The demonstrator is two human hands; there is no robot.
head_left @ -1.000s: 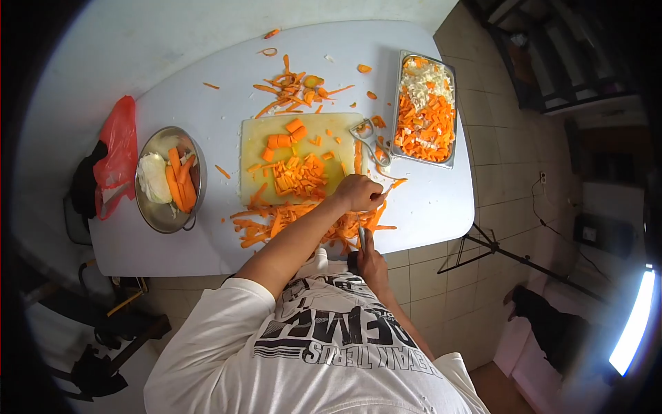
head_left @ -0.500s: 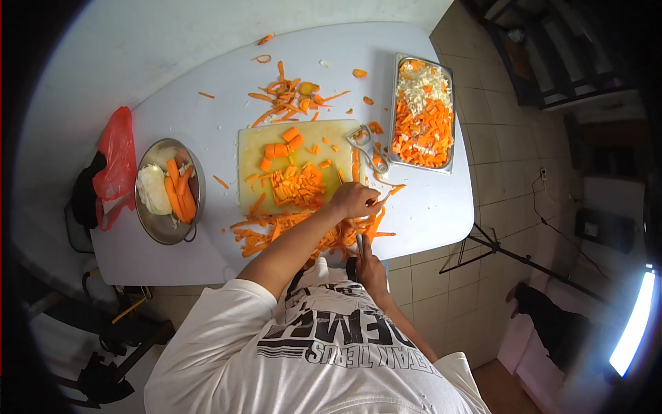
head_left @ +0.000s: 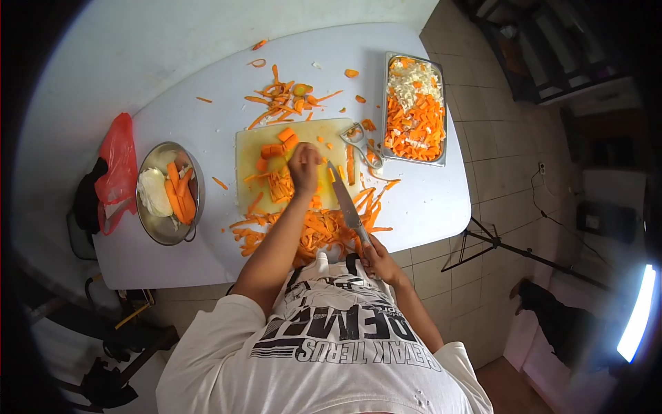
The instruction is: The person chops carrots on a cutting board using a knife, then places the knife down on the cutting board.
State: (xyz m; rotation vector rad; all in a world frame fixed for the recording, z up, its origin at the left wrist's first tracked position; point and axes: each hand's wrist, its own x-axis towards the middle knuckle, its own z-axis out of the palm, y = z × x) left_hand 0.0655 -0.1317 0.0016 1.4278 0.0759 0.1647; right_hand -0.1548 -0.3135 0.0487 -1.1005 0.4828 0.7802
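Observation:
My right hand (head_left: pixel 378 259) grips the handle of a kitchen knife (head_left: pixel 347 205) near the table's front edge. The blade points up and left across the corner of the cutting board (head_left: pixel 336 131). Over the middle of the board is my left hand (head_left: pixel 304 168), just beside some carrot chunks (head_left: pixel 287 136); its fingers look bent and slightly blurred, and what lies under them is hidden. Cut carrot sticks (head_left: pixel 278 186) lie to the left of that wrist. Carrot peelings (head_left: pixel 321 231) form a heap along the near side of the board, partly behind my left forearm.
At the right stands a metal tray (head_left: pixel 443 131) of chopped carrot and white shreds. A peeler (head_left: pixel 360 143) lies at the board's right edge. A metal bowl (head_left: pixel 153 224) holds carrots and a pale vegetable, beside a red plastic bag (head_left: pixel 116 162). More peelings (head_left: pixel 279 96) lie beyond the board.
My left hand has moved from the peelings up and left over the board. The knife has swung from close to my body to point forward over the board's corner.

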